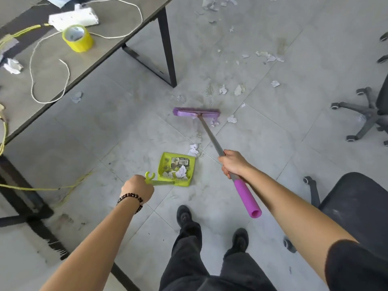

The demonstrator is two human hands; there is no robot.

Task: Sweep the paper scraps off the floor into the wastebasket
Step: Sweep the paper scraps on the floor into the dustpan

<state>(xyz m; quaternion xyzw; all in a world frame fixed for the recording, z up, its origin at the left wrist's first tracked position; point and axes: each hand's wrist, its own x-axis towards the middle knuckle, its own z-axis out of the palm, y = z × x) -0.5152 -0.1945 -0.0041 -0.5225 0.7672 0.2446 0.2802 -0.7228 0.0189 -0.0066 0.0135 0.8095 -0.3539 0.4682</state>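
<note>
The right hand (233, 163) grips the broom (196, 112) handle; the left hand (137, 189) holds the dustpan (177, 168), with paper scraps (181, 172) inside and 1 scrap (193, 149) at its lip.

Around the green dustpan (177, 168) the floor (273, 143) is mostly open tile. To its left the table (100, 49) edge overhangs, and the table's black leg (168, 49) stands beyond it, closing that side. Beyond the dustpan the broom head (196, 112) lies across the way. To its right, well apart, two office chairs (365, 116) (354, 208) block the edge; between them and the dustpan is free room.
</note>
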